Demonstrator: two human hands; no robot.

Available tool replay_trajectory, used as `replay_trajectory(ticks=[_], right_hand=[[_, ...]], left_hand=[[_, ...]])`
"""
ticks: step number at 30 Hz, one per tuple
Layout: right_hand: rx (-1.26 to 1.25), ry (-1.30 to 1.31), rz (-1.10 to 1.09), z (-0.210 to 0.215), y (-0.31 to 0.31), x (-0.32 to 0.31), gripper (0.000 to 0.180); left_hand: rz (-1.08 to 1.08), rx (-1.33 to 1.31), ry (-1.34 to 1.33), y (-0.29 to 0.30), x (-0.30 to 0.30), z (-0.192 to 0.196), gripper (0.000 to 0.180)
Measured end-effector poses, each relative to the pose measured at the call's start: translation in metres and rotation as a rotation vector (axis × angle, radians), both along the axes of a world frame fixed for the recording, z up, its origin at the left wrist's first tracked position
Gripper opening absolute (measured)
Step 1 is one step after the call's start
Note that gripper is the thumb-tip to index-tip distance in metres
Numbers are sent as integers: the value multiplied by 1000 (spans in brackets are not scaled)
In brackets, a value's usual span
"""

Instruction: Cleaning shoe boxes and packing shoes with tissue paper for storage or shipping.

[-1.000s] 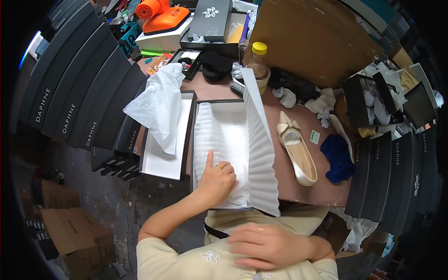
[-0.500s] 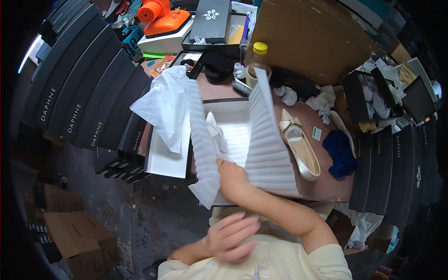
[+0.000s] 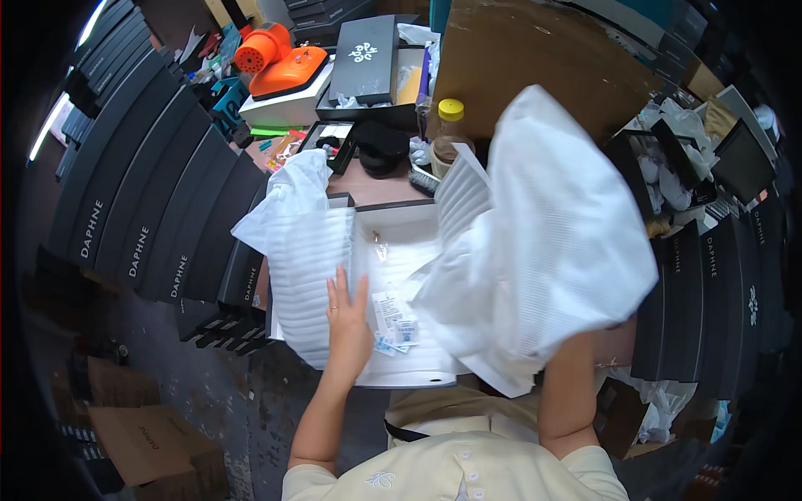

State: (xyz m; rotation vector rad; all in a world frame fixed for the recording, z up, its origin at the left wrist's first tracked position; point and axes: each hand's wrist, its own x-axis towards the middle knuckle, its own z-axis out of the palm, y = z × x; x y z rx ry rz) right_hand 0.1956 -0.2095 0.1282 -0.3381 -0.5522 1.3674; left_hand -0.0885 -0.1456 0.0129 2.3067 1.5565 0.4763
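Head view: we see the white shoe box (image 3: 401,292) lying open on the table (image 3: 380,185) at our front. Our left hand (image 3: 349,321) rests flat, fingers spread, on the ribbed foam liner (image 3: 307,275) at the box's left side. Our right hand is hidden behind the raised white wrapping sheet (image 3: 543,242) over the box's right half; presumably it grips it. Swung carelessly, that sheet could topple the yellow-capped bottle (image 3: 449,125) behind the box.

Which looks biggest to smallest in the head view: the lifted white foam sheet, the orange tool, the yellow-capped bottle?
1. Lifted white foam sheet, though it is raised toward the camera, which inflates it.
2. Orange tool.
3. Yellow-capped bottle.
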Motion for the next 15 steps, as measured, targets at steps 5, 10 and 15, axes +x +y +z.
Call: replay_trajectory(ticks=[5,10,15], right_hand=[[22,-170,-226,24,-35,43,59],[-130,-1063,-174,38,-39,33,46],[390,-1829,-202,43,-6,-31,34]], left_hand=[[68,163,140,38,-33,-1,65],[-291,55,-746,17,13,93,79],[-233,-341,-1488,4,113,117,81]])
